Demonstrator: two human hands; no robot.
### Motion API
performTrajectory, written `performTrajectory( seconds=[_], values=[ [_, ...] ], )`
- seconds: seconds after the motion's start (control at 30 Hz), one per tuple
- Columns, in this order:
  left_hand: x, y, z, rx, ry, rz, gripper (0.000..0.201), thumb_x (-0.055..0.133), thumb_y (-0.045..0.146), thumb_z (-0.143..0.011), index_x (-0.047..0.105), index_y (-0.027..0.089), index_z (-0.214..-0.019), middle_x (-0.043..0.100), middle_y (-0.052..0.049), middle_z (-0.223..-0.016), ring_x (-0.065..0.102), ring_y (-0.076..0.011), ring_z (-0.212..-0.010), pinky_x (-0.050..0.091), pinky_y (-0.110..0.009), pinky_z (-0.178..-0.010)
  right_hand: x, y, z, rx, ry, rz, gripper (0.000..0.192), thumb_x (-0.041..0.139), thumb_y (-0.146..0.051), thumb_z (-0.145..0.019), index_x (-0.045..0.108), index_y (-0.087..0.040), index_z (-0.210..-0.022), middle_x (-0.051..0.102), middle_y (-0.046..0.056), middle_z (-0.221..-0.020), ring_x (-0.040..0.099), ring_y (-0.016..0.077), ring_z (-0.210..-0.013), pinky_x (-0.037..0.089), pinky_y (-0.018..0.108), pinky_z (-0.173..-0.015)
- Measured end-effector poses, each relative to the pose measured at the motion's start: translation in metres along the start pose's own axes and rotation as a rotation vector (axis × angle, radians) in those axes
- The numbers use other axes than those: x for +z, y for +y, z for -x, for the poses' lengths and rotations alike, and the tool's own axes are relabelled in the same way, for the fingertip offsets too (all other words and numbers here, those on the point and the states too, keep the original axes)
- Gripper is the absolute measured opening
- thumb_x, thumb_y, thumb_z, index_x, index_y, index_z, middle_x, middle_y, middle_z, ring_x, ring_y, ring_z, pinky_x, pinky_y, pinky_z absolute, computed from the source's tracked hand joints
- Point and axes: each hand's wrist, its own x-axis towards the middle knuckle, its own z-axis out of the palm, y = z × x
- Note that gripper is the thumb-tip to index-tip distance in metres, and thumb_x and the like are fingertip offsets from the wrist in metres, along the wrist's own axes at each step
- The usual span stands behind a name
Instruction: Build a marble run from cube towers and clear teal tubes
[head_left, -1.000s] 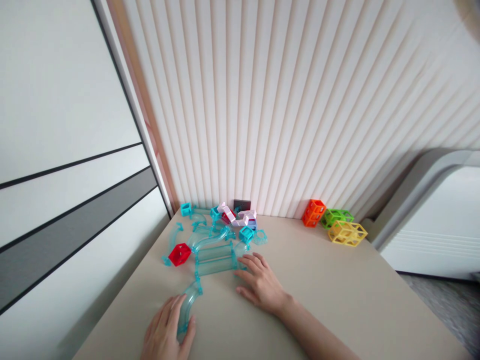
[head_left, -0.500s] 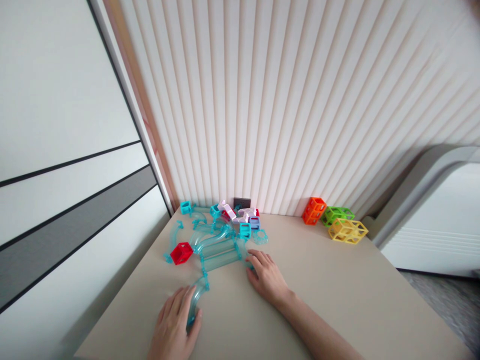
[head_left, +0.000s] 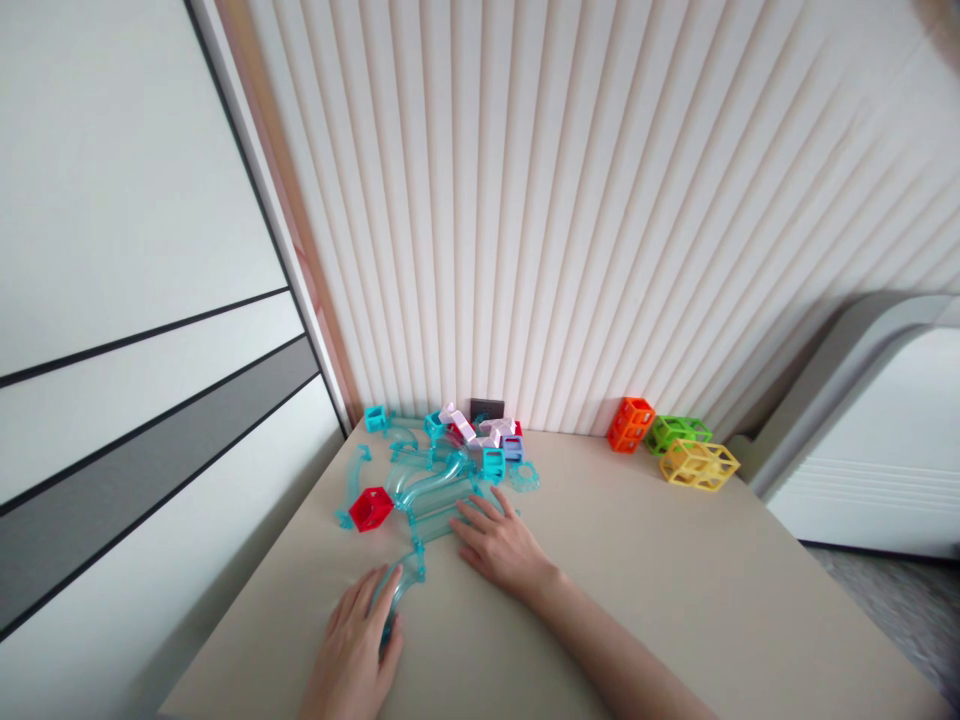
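Observation:
A curved, see-through teal tube (head_left: 406,580) lies at the near end of the teal pieces. My left hand (head_left: 354,630) rests over it, with the thumb on one side and the fingers on the other, closed around its lower part. Farther in, straight teal tubes (head_left: 435,522) lie side by side. Across their right end my right hand (head_left: 499,540) is laid with fingers spread, touching them and holding nothing. It partly hides the tubes and a piece at their right. A red open-sided block (head_left: 370,509) sits left of the tubes.
Behind lie more teal curved tubes (head_left: 439,478), teal cubes (head_left: 493,463), pale lilac pieces (head_left: 457,422) and a dark box (head_left: 487,408) by the ribbed wall. Orange (head_left: 630,425), green (head_left: 679,433) and yellow (head_left: 699,465) frame blocks stand at the back right of the table (head_left: 637,560).
My right hand has moved left from the right end of the straight tubes onto them, its fingers now spread. My left hand stays at the curved tube. The view has shifted slightly.

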Motion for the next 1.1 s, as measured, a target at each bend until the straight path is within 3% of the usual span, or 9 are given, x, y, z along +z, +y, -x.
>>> performTrajectory(
  seconds=[0.2,0.33,0.5,0.67,0.8,0.9,1.03,1.1],
  values=[
    [-0.004,-0.005,0.011,0.042,-0.007,0.014,0.053,0.048,0.017,-0.089,0.053,0.028,-0.141,0.068,-0.007,-0.131,0.066,-0.0259,-0.119,0.059,-0.039,-0.095,0.002,-0.004,-0.004,0.053,0.033,-0.027,0.038,0.053,-0.038,-0.101,0.058,-0.031,-0.139,0.059,0.004,-0.146,0.050,0.0269,-0.137,0.029,0.057,-0.120],
    [-0.006,0.007,0.008,0.103,-0.045,0.092,0.060,0.049,0.013,-0.086,0.051,0.032,-0.143,0.067,-0.005,-0.134,0.066,-0.0248,-0.121,0.059,-0.036,-0.096,-0.004,-0.005,-0.001,0.070,0.105,0.011,0.038,0.053,-0.029,-0.100,0.060,-0.026,-0.137,0.055,0.010,-0.149,0.048,0.0283,-0.139,0.033,0.054,-0.119],
    [-0.014,0.039,-0.029,0.247,-0.239,0.186,0.058,0.049,0.010,-0.088,0.053,0.035,-0.141,0.062,-0.003,-0.140,0.063,-0.0229,-0.123,0.056,-0.034,-0.102,-0.009,0.001,0.010,0.315,0.155,0.047,0.050,0.063,-0.021,-0.090,0.059,-0.019,-0.139,0.058,0.017,-0.143,0.053,0.0345,-0.131,0.045,0.053,-0.108],
    [-0.014,0.066,-0.085,0.411,-0.434,0.211,0.058,0.051,0.007,-0.088,0.054,0.032,-0.140,0.065,-0.006,-0.128,0.061,-0.0269,-0.115,0.054,-0.042,-0.100,-0.012,0.012,0.021,0.451,0.133,-0.099,0.048,0.064,-0.022,-0.089,0.059,-0.018,-0.137,0.070,0.014,-0.124,0.064,0.0307,-0.116,0.051,0.048,-0.100],
    [-0.001,0.071,-0.122,0.522,-0.438,0.254,0.042,0.057,0.019,-0.090,0.061,0.029,-0.130,0.064,-0.008,-0.119,0.060,-0.0292,-0.111,0.053,-0.045,-0.097,-0.012,0.020,0.026,0.477,0.248,-0.253,0.042,0.058,-0.022,-0.092,0.060,-0.019,-0.134,0.072,0.012,-0.121,0.066,0.0266,-0.113,0.052,0.043,-0.100],
    [0.009,0.070,-0.137,0.567,-0.411,0.345,0.041,0.064,0.033,-0.088,0.063,0.029,-0.129,0.062,-0.009,-0.125,0.059,-0.0315,-0.114,0.051,-0.049,-0.100,-0.011,0.024,0.027,0.498,0.369,-0.367,0.038,0.054,-0.025,-0.095,0.061,-0.020,-0.131,0.073,0.010,-0.119,0.068,0.0247,-0.111,0.053,0.040,-0.098],
    [0.019,0.069,-0.142,0.547,-0.375,0.403,0.042,0.056,0.024,-0.093,0.060,0.031,-0.135,0.061,-0.007,-0.132,0.058,-0.0289,-0.117,0.048,-0.048,-0.104,-0.009,0.026,0.026,0.569,0.528,-0.487,0.033,0.048,-0.036,-0.100,0.065,-0.022,-0.124,0.074,0.010,-0.116,0.070,0.0241,-0.107,0.056,0.037,-0.092],
    [0.021,0.069,-0.140,0.542,-0.358,0.424,0.045,0.052,0.017,-0.094,0.059,0.031,-0.136,0.063,-0.007,-0.130,0.058,-0.0270,-0.117,0.049,-0.046,-0.104,-0.009,0.028,0.025,0.633,0.588,-0.558,0.037,0.045,-0.044,-0.101,0.066,-0.021,-0.121,0.076,0.009,-0.105,0.072,0.0233,-0.097,0.058,0.034,-0.084]
  ],
)
